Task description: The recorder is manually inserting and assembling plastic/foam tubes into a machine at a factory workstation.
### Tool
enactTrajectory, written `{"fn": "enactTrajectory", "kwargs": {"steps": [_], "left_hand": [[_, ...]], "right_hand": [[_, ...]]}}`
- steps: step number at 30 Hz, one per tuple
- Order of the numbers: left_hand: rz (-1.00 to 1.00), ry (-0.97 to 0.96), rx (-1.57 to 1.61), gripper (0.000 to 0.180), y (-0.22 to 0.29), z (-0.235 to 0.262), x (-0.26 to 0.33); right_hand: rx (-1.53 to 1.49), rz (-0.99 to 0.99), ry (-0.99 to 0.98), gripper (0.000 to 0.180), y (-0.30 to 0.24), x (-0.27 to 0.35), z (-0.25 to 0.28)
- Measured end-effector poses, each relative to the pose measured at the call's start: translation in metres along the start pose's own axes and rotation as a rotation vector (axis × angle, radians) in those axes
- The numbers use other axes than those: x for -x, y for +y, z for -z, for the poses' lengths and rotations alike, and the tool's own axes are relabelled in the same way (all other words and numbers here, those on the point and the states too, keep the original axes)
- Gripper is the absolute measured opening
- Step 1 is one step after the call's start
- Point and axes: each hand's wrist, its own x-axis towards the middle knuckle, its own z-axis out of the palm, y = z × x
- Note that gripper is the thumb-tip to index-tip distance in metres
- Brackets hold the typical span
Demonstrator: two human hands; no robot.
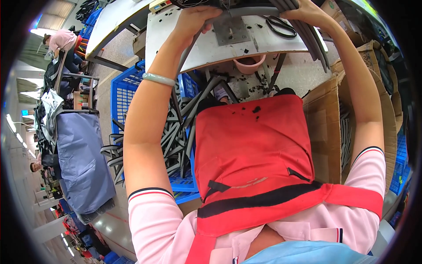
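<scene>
Head view. Left hand (193, 20) closed round grey rubber strip (246, 12), pressing it across white bench (176, 44). Right hand (307, 12) gripped same strip's far end beside bundle of strips (314, 39); judged both ends held to keep it taut over metal plate (231, 31). One pair of scissors (281, 25) near right hand. One pink bowl (249, 66) under bench. One blue crate (127, 92) below left forearm, many strips inside, too tangled to count. One cardboard box (325, 132) under right arm.

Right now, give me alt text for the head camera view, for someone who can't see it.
Seen from above, a person in a red apron holds a curved grey rubber strip with the left hand and right hand over a white workbench. A blue crate of grey strips sits at their left, a cardboard box at their right.
</scene>
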Motion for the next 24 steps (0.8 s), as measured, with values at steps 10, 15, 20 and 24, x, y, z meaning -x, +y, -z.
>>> {"fn": "enactTrajectory", "kwargs": {"steps": [10,15,20,24], "left_hand": [[-0.016,0.450,-0.533,0.035,-0.110,0.061,0.035],[-0.014,0.459,-0.601,0.039,-0.098,0.034,0.033],[-0.060,0.476,-0.766,0.041,-0.112,0.030,0.034],[-0.111,0.503,-0.815,0.042,-0.107,0.024,0.031]], "right_hand": [[0.519,-0.346,0.555,0.068,-0.101,0.153,0.016],[0.573,-0.516,0.682,0.068,-0.155,0.271,0.017],[0.192,-0.279,0.515,0.082,-0.181,0.281,-0.033],[0.334,0.188,0.510,0.109,-0.203,0.260,-0.048]]}}
